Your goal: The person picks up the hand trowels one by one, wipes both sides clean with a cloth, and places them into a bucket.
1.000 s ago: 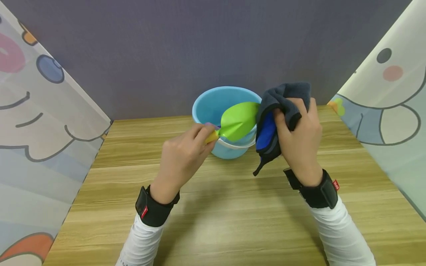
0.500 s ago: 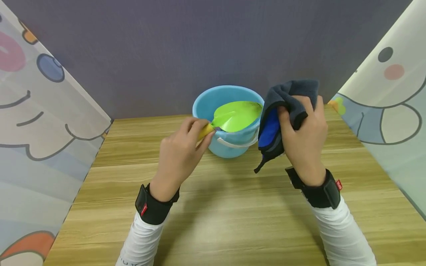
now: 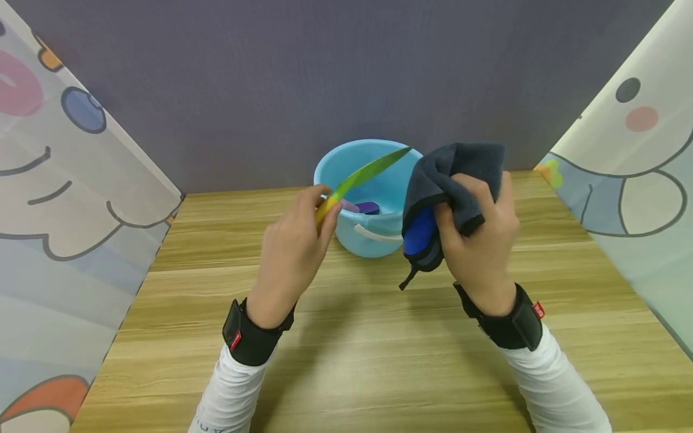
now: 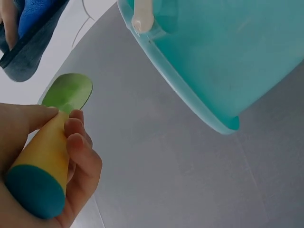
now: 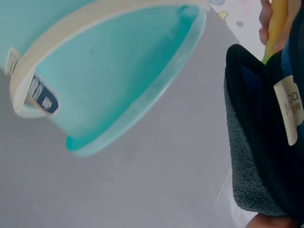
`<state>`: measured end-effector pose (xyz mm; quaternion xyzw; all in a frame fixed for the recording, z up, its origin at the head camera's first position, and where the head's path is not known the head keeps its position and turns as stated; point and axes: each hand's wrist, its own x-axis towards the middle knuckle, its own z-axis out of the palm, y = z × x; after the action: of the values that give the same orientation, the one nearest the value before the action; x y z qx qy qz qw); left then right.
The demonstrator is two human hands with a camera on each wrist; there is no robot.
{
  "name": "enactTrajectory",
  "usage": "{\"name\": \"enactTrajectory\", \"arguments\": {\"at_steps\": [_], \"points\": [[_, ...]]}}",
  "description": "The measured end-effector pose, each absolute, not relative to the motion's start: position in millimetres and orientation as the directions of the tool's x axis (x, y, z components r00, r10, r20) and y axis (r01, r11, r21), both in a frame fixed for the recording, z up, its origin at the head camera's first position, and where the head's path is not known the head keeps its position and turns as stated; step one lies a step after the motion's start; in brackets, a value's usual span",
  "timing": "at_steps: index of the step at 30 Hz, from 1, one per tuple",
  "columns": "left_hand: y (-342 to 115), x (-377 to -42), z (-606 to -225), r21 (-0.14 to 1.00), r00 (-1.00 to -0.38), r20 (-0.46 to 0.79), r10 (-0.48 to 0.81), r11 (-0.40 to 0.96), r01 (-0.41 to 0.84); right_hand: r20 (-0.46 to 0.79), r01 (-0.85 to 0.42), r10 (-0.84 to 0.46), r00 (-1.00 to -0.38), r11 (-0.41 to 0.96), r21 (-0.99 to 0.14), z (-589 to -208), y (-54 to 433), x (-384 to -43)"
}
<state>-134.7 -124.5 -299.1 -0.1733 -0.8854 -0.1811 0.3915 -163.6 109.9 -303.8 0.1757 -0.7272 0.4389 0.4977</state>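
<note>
My left hand grips a toy trowel by its yellow handle, whose teal butt end shows in the left wrist view. Its green blade is turned edge-on in the head view and overlaps the mouth of a light blue bucket. In my right hand is a bunched dark grey and blue cloth, held between thumb and fingers. The cloth covers part of the bucket's right side in the head view. A white label shows on it in the right wrist view.
The bucket stands at the back of the wooden table, close to the grey back panel. Inside it lie purple items. A white handle hangs on its front. Cartoon-printed panels flank the table.
The trowel has rolled from its broad face to edge-on, uncovering the purple items. The cloth first went slightly right, then came back left and down to overlap the bucket's rim.
</note>
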Motion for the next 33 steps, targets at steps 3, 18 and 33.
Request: {"name": "enactTrajectory", "arguments": {"at_steps": [3,18,33], "points": [[-122,-133,-300,0.204,-0.652,0.740,0.165,0.869,0.450,0.903,-0.716,0.128,-0.409,0.569,-0.405,-310,101,-158],[-110,-124,-306,0.038,-0.611,0.709,0.352,0.846,0.532,0.936,-0.717,-0.147,-0.321,0.683,-0.139,-328,89,-152],[-102,-121,-307,-0.100,-0.561,0.695,0.449,0.834,0.543,0.945,-0.643,-0.078,-0.319,0.750,-0.155,-324,91,-156]]}}
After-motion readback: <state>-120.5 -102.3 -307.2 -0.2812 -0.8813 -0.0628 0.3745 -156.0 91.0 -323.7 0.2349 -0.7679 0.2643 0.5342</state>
